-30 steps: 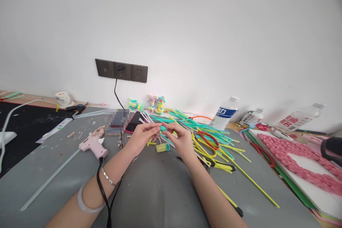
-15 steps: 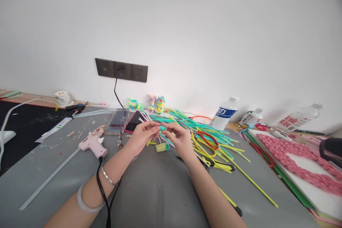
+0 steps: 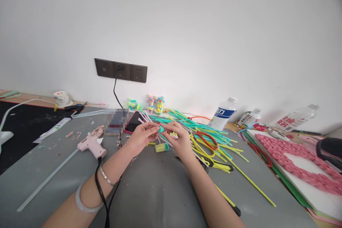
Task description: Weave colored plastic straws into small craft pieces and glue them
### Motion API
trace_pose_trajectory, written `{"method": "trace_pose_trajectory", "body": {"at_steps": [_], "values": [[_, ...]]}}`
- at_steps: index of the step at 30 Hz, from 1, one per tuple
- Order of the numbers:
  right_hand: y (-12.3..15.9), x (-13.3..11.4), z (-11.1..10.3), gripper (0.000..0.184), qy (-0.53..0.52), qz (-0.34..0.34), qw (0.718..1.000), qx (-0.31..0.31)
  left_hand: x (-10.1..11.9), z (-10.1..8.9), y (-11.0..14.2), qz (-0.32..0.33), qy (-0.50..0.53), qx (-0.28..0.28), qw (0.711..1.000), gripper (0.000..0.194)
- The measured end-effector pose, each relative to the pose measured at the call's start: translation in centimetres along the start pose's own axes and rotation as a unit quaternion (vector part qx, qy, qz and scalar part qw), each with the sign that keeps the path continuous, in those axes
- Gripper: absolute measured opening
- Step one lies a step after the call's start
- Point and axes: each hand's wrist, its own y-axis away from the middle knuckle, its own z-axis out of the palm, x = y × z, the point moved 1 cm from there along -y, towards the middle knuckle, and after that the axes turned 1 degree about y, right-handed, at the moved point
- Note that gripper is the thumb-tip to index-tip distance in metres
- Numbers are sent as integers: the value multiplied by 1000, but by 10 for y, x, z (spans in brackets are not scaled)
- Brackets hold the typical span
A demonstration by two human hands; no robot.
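Between my two hands, over the middle of the grey mat, is a small coiled piece of teal pipe cleaner (image 3: 161, 129). My left hand (image 3: 144, 136) pinches its left side with thumb and fingers. From the right, the fingertips of my right hand (image 3: 178, 138) close on it too. Just below lies a short yellow and teal pipe-cleaner roll (image 3: 161, 147), touched by neither hand. Beside my right hand spreads a loose pile of teal, yellow and pale pink pipe cleaners (image 3: 219, 135), with red-handled scissors (image 3: 207, 139) on top.
A pink glue gun (image 3: 93, 144) lies on the left, its black cord running by my left arm. Behind are a phone (image 3: 135, 123) and several small pipe-cleaner figures (image 3: 159, 105). A water bottle (image 3: 223, 114) and a pink braided piece (image 3: 291, 160) are on the right.
The teal coil has turned between my fingertips and more of its face shows. My right fingers have shifted slightly around it. The whole view has moved a little.
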Motion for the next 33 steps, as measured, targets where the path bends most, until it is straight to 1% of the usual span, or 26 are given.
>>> {"method": "trace_pose_trajectory", "body": {"at_steps": [3,6,10,13,20,26,29,33], "values": [[1,1,1,25,-4,0,1000,3,0,0,0,5,-3,4,1000,24],[3,3,2,28,-11,21,1000,12,1,1,1,4,-6,0,1000,24],[3,3,2,20,-9,33,999,17,3,3,2,4,-12,-4,1000,25],[2,0,2,18,-19,30,999,14,4,3,2,8,-24,-5,1000,26],[0,0,-1,15,-6,17,1000,-23,5,0,3,42,-89,-3,995,27],[-1,-1,-7,11,6,25,996,-83,8,-2,4,8,-137,17,990,36],[-2,-3,-8,8,2,41,995,-90,8,-1,4,-3,-128,8,992,35],[-2,-4,-8,8,-3,60,996,-71,8,1,4,-4,-84,-16,996,33]]}}
